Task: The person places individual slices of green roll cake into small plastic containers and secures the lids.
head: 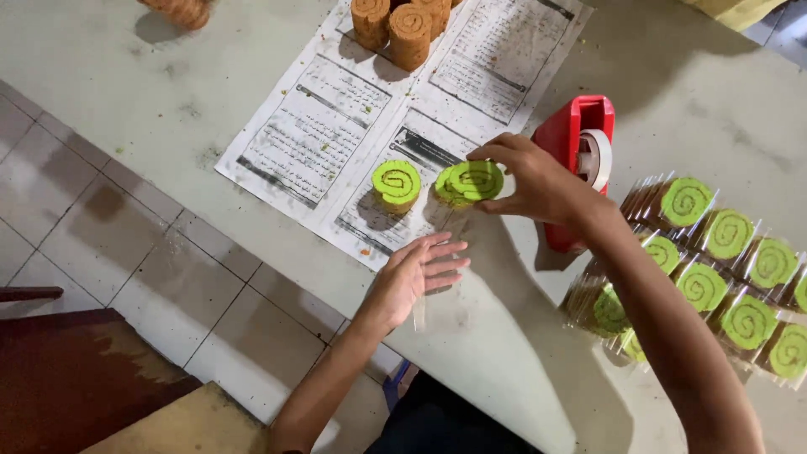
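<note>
My right hand (538, 181) grips a green spiral roll slice (475, 181), holding it tilted just above the newspaper (336, 126). My left hand (416, 273) lies flat with fingers spread on a clear plastic wrapper (437, 286) at the table's edge. A second green spiral slice (396, 185) stands on the newspaper, just left of the held one. The wrapper runs from under my left hand up toward the held slice.
A red tape dispenser (578, 143) stands behind my right hand. Several wrapped green slices (723, 269) lie in rows at the right. Brown roll pieces (403, 29) stand on the far part of the newspaper. Tiled floor (109, 244) lies left of the table.
</note>
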